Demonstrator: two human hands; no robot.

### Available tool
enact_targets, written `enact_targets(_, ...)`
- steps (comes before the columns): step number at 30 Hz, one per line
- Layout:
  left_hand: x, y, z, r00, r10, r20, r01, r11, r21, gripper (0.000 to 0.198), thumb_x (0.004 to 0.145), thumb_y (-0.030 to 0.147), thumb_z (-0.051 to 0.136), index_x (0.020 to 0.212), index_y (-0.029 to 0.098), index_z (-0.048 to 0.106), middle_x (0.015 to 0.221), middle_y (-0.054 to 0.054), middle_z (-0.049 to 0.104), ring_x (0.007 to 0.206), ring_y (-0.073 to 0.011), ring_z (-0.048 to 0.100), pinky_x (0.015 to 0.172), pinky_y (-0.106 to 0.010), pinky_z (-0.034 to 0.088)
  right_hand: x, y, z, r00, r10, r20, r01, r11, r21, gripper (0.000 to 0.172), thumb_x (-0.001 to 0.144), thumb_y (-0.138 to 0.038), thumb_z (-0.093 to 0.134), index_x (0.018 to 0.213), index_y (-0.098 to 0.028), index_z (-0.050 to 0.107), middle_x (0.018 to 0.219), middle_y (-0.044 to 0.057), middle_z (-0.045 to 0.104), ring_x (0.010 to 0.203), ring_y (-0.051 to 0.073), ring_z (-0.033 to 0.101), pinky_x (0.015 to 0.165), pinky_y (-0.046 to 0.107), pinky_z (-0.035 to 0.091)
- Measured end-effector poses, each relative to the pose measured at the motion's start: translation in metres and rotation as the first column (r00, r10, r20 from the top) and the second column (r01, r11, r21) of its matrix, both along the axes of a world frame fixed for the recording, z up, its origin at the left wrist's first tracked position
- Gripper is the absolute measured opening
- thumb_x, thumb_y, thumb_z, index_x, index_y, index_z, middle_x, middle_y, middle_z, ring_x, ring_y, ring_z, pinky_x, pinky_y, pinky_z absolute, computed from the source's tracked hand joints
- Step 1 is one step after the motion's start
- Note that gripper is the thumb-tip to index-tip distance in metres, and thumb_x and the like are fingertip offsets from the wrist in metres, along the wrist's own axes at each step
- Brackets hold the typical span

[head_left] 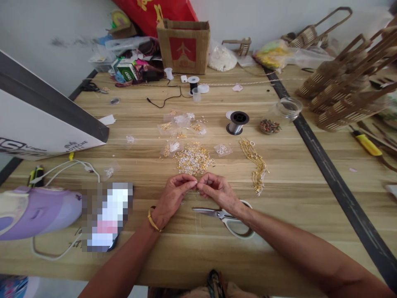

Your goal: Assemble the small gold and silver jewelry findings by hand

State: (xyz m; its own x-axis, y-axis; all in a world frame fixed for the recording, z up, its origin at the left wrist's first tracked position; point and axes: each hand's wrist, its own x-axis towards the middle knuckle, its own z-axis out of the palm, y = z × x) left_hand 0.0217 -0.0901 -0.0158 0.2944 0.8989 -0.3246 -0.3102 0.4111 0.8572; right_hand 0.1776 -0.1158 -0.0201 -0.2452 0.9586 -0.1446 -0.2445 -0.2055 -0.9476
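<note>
My left hand (174, 195) and my right hand (217, 191) meet fingertip to fingertip over the wooden table (279, 215), pinching something tiny between them; it is too small to make out. Just beyond the fingers lies a pile of gold and silver beads (194, 159). To its right, a bunch of gold chains (256, 165) stretches along the table. White-handled scissors (228, 218) lie shut under my right wrist. A gold bangle sits on my left wrist.
A spool of clear thread (237, 122), a dish of coloured beads (269, 126) and a glass jar (289, 107) stand further back. Small bags of findings (181, 124) lie behind the pile. A purple device (34, 211) with white cable is at left, wooden baskets (347, 87) at right, a cardboard box (183, 46) at back.
</note>
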Motion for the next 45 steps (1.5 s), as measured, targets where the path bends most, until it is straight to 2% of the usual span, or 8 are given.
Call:
enact_targets(13,-0.0024,-0.0011,-0.0018,0.999,-0.022,-0.028,0.023,0.999,0.049,0.014,0.059,0.021,0.08,0.069,0.015,0.072,0.066,0.0,0.067,0.065,-0.0104,0.056,0.066,-0.022,0.044,0.0006,0.0004,-0.0005,1.0,0.003,-0.003,-0.003,1.0,0.017,0.033,0.077,-0.046,0.067,0.072,-0.016,0.054,0.056,-0.005,0.048,0.049,0.007,0.042,0.048,0.021,0.035)
enact_targets(21,-0.0003,-0.0002,-0.0013,1.0,-0.005,-0.005,0.005,1.0,0.017,0.016,0.058,0.021,0.081,0.068,0.015,0.072,0.065,0.0,0.067,0.063,-0.0099,0.056,0.064,-0.021,0.044,0.0007,-0.0003,-0.0002,1.0,0.003,-0.012,-0.003,1.0,0.029,0.032,0.076,-0.046,0.068,0.072,-0.017,0.055,0.056,-0.005,0.048,0.049,0.007,0.042,0.048,0.021,0.035)
enact_targets(45,-0.0017,-0.001,-0.002,1.0,-0.011,-0.025,0.012,0.999,0.043,0.013,0.06,0.021,0.08,0.069,0.016,0.072,0.068,0.0,0.067,0.065,-0.0101,0.056,0.067,-0.022,0.043,0.0002,0.0001,0.0009,1.0,0.006,0.016,-0.006,1.0,0.02,0.035,0.075,-0.049,0.068,0.071,-0.017,0.054,0.055,-0.005,0.048,0.049,0.007,0.042,0.047,0.021,0.035)
